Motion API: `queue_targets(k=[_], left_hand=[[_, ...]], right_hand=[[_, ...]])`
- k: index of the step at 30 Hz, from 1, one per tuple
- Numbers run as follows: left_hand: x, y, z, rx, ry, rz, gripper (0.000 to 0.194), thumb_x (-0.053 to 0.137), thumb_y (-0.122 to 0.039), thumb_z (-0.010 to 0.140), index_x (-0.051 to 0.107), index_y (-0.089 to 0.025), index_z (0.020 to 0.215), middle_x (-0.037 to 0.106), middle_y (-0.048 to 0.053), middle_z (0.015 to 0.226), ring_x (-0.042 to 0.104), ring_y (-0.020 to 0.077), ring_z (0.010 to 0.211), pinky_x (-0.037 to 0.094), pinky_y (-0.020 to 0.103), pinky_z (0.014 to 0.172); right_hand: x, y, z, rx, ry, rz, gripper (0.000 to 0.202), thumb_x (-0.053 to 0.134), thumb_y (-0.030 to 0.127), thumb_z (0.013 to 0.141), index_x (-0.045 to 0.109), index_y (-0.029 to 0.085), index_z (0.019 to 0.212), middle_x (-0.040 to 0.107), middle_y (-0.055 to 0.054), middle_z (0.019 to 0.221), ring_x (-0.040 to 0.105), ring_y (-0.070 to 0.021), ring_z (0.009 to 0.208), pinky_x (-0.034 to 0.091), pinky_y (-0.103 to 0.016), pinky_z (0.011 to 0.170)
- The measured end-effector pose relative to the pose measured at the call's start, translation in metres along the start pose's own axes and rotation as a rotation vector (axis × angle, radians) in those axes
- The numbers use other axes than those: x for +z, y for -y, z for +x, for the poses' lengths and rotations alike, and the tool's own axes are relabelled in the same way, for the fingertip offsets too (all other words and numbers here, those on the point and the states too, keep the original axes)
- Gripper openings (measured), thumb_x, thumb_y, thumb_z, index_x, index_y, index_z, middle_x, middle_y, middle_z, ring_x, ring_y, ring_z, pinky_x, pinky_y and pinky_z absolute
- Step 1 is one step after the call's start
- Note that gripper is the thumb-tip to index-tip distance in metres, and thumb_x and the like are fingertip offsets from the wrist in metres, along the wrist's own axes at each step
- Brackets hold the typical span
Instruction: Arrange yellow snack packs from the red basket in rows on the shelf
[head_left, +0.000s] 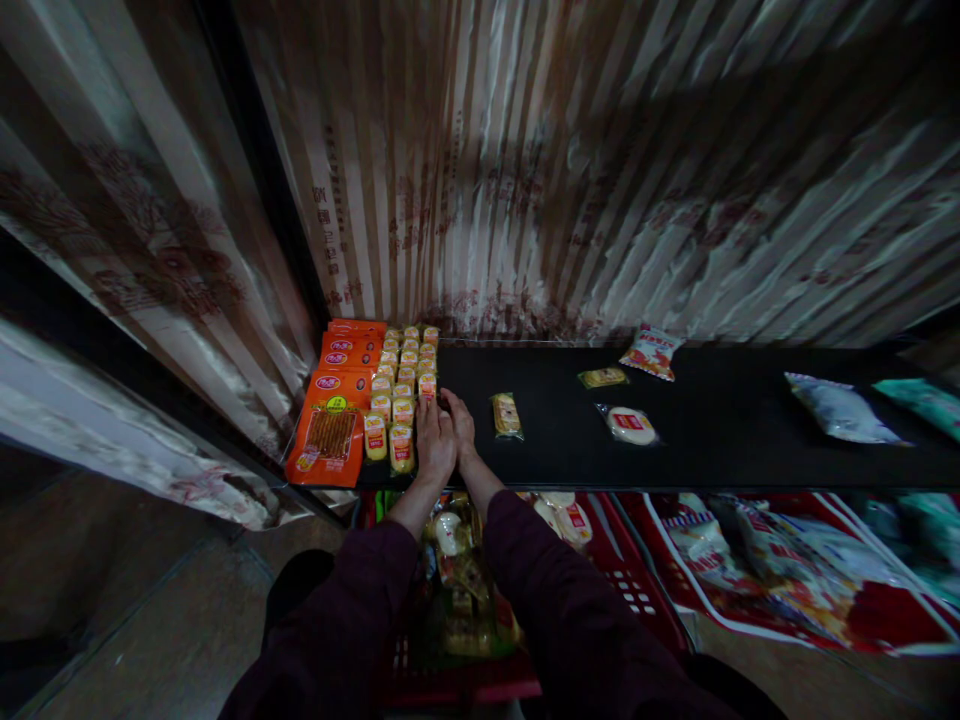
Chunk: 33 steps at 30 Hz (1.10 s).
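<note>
Rows of small wrapped snack cakes (402,410) with yellow and red labels stand at the left end of a black shelf (555,455). My left hand (435,442) and my right hand (460,428) are together at the front of the right-hand row. The left fingers are closed at a wrapped snack cake (427,386) there, partly covering it. Beside them the right fingers are bent and pressed together; anything between them is hidden. Orange snack packets (328,425) lie to the left of the cakes.
On the shelf to the right lie a wrapped biscuit (507,416), another pack (604,377), a round white cake (631,425), and puffed snack bags (652,352). Below are a red basket (637,580) of snacks and a second basket (787,640) of bags. Striped wrapping covers the back.
</note>
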<state>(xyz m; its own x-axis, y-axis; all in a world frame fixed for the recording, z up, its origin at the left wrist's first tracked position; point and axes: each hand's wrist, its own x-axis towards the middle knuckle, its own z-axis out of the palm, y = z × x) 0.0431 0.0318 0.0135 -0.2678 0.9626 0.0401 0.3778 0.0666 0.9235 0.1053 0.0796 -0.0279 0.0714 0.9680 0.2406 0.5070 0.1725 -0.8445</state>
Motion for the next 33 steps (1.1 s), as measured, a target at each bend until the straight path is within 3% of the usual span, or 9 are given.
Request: queue_targets(k=[7, 12, 17, 27, 33], left_hand=[[-0.003, 0.0, -0.007, 0.026, -0.006, 0.02, 0.052, 0.032, -0.03, 0.09, 0.047, -0.006, 0.133, 0.032, 0.014, 0.15, 0.021, 0.0213, 0.142, 0.013, 0.037, 0.118], [-0.005, 0.004, -0.027, 0.074, -0.04, -0.041, 0.042, 0.035, -0.029, 0.089, 0.059, -0.013, 0.12, 0.049, 0.011, 0.139, 0.035, 0.0203, 0.136, 0.024, 0.037, 0.115], [-0.01, 0.008, -0.069, 0.103, -0.019, -0.139, 0.041, 0.034, -0.031, 0.09, 0.059, -0.015, 0.117, 0.06, 0.012, 0.125, 0.053, 0.0189, 0.118, 0.037, 0.036, 0.106], [-0.025, 0.038, -0.176, 0.073, 0.146, -0.057, 0.039, 0.034, -0.026, 0.089, 0.059, -0.015, 0.117, 0.059, 0.012, 0.126, 0.051, 0.0194, 0.12, 0.036, 0.037, 0.107], [-0.026, 0.058, -0.204, -0.031, 0.25, -0.043, 0.038, 0.038, -0.025, 0.087, 0.061, -0.014, 0.115, 0.06, 0.011, 0.125, 0.054, 0.0196, 0.118, 0.037, 0.036, 0.106]], right_hand=[[-0.008, 0.003, -0.011, 0.024, -0.062, 0.027, 0.041, 0.046, 0.015, 0.076, 0.062, 0.018, 0.114, 0.065, -0.008, 0.114, 0.058, -0.0191, 0.106, 0.044, -0.036, 0.099], [-0.023, 0.015, -0.034, 0.012, -0.062, 0.025, 0.032, 0.048, 0.02, 0.079, 0.065, 0.016, 0.106, 0.067, -0.009, 0.108, 0.061, -0.019, 0.099, 0.047, -0.034, 0.094], [-0.04, 0.027, -0.075, -0.017, -0.041, 0.065, 0.031, 0.047, 0.017, 0.079, 0.067, 0.017, 0.103, 0.068, -0.008, 0.104, 0.062, -0.0176, 0.093, 0.048, -0.031, 0.089], [-0.063, 0.021, -0.193, 0.068, 0.029, 0.095, 0.038, 0.042, 0.014, 0.076, 0.067, 0.019, 0.103, 0.067, -0.008, 0.103, 0.06, -0.0199, 0.099, 0.045, -0.036, 0.094], [-0.064, 0.013, -0.228, 0.165, 0.069, 0.044, 0.043, 0.042, 0.01, 0.072, 0.067, 0.021, 0.106, 0.068, -0.006, 0.1, 0.06, -0.0197, 0.096, 0.046, -0.035, 0.093]])
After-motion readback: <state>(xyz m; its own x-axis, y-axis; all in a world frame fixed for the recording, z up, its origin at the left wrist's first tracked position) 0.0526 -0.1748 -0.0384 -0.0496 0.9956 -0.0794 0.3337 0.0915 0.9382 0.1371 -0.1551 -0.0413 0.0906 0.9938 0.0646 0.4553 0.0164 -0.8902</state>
